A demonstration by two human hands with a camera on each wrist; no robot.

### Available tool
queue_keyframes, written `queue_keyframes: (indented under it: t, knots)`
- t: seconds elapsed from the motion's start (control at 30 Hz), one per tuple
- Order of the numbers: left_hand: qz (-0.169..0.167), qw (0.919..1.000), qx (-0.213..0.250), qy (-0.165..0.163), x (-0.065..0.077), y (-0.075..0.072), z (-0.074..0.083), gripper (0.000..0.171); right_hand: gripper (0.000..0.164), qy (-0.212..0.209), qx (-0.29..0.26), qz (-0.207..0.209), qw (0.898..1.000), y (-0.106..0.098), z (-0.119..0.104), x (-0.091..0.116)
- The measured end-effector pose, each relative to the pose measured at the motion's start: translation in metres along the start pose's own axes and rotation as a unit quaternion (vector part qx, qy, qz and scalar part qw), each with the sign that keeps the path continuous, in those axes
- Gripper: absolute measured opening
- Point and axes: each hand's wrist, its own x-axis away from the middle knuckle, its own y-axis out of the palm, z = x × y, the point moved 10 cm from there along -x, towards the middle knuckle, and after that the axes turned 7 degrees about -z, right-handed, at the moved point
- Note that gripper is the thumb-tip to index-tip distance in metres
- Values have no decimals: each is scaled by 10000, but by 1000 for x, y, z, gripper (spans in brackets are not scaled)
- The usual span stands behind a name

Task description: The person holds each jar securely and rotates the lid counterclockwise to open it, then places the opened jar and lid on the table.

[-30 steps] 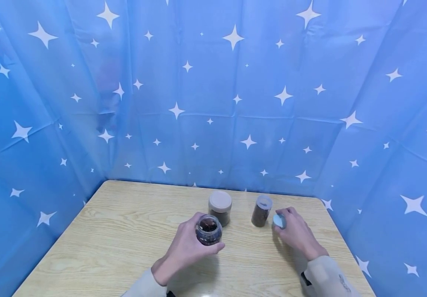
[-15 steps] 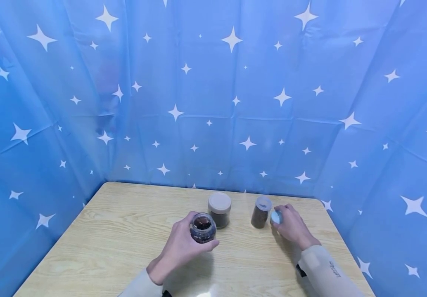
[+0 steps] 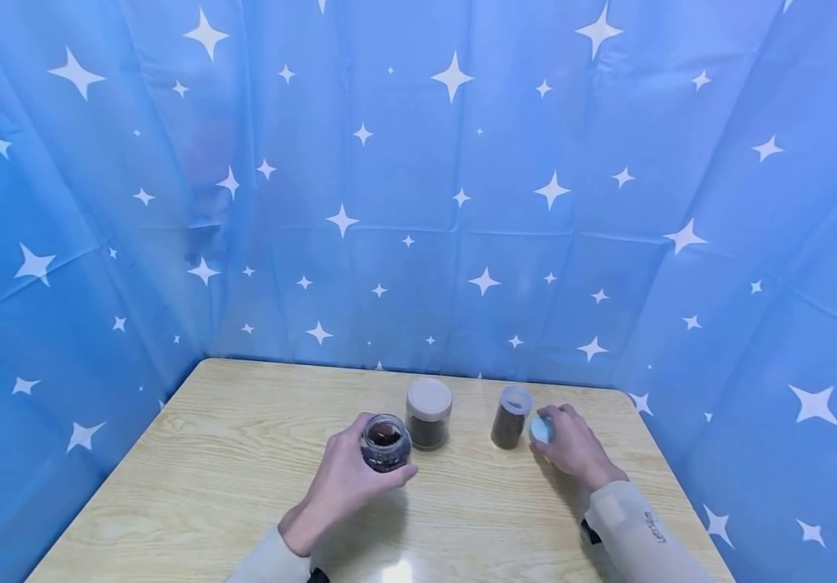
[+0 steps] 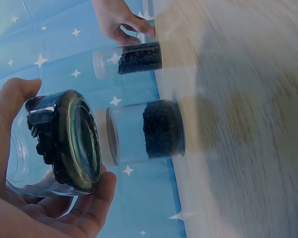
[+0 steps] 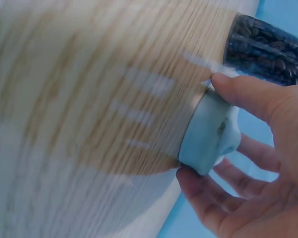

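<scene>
My left hand (image 3: 349, 470) grips a round, lidless glass jar (image 3: 385, 444) holding dark beans. In the left wrist view that jar (image 4: 64, 144) is off the table, its thick base toward the tabletop and the thumb and fingers around its sides. Over on the right, my right hand (image 3: 575, 448) holds a pale blue lid (image 3: 541, 430) low at the table surface. The right wrist view shows the lid (image 5: 208, 131) between thumb and fingers, with a knob-like bump on its top. Whether it touches the wood is hard to tell.
A jar with a whitish lid (image 3: 429, 401), partly filled with dark contents, stands behind the left hand's jar. Between the hands stands a slimmer jar (image 3: 509, 425) with a translucent top, close to the blue lid. A starred blue curtain (image 3: 418, 202) borders the wooden table (image 3: 244, 453).
My left hand has carried the glass jar to the left, away from the whitish-lidded jar. My right hand shifted slightly left with the lid, then stayed nearly still.
</scene>
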Motion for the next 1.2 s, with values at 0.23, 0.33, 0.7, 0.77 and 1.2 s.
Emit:
queue_keyframes:
  t: [0.23,0.33,0.7,0.77,1.2]
  knots:
    - [48,9999,-77,-125,-5,-4,-12,74,68,116,-68,-30,9999,-1,2,4]
    - [96,9998,-70,-184,-8,-7,-18,74,71,99,-124,9,9999,-1,3,6]
    - [256,9988,-129,-398,-17,-17,-35,73,75,-61,-78,278,9996,-9,-3,22]
    - [295,9985,-121,-438,-19,-19,-38,73,74,-81,-50,309,9995,-11,-5,26]
    - [320,9964,-330,-717,-32,-26,-63,76,72,-222,54,637,9977,-23,-20,50]
